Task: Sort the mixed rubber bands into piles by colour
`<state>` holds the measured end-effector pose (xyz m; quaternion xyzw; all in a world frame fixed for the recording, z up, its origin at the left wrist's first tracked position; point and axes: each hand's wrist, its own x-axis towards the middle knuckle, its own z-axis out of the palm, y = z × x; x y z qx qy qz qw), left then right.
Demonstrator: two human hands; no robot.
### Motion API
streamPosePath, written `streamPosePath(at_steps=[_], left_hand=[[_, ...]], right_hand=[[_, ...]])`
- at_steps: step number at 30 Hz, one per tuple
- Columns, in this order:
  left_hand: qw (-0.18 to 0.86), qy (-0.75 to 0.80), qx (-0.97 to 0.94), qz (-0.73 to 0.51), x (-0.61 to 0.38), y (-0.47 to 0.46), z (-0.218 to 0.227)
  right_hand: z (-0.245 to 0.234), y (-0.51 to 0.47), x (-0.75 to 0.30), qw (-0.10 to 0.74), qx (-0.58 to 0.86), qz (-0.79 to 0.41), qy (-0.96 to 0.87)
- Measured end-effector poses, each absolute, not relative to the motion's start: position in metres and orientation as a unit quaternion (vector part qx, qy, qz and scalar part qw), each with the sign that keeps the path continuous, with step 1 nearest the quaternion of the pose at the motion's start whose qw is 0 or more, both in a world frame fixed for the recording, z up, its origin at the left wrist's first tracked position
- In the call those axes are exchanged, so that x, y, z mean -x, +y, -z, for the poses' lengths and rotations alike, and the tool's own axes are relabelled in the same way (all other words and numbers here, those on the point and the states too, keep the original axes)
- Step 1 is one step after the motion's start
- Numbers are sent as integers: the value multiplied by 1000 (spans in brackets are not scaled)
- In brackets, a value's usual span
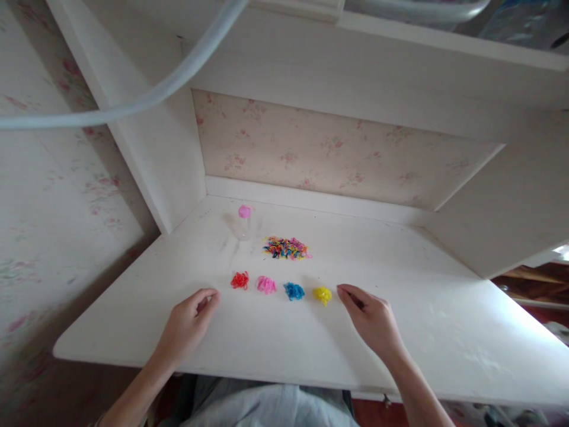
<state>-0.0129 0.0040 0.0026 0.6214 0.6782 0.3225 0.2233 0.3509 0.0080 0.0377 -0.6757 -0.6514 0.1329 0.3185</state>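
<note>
One red rubber-band pile (pixel 240 280) lies just beside the left hand (pixel 190 317); a pink pile (pixel 266 285), blue pile (pixel 294 291) and yellow pile (pixel 322 294) follow toward the right hand (pixel 372 320), the last just beside it. Each hand's thumb and fingertips are together. Beyond both hands lies a multicoloured pile (pixel 287 248).

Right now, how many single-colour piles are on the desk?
4, running from the left hand to the right hand: red pile, pink pile, blue pile, yellow pile. The multicoloured pile behind isn't counted.
</note>
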Motion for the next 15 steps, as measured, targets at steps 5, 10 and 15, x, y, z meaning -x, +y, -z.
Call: streamPosePath(at_steps=[5,10,15], left_hand=[[234,672,-621,-328,15,1,-1],[241,659,-631,-330,15,1,1],[239,651,-641,-330,18,1,4]], right_hand=[[-55,48,-316,190,647,-119,-729],[-47,91,-291,52,663,-80,-742],[-33,118,-276,13,673,-59,-737]])
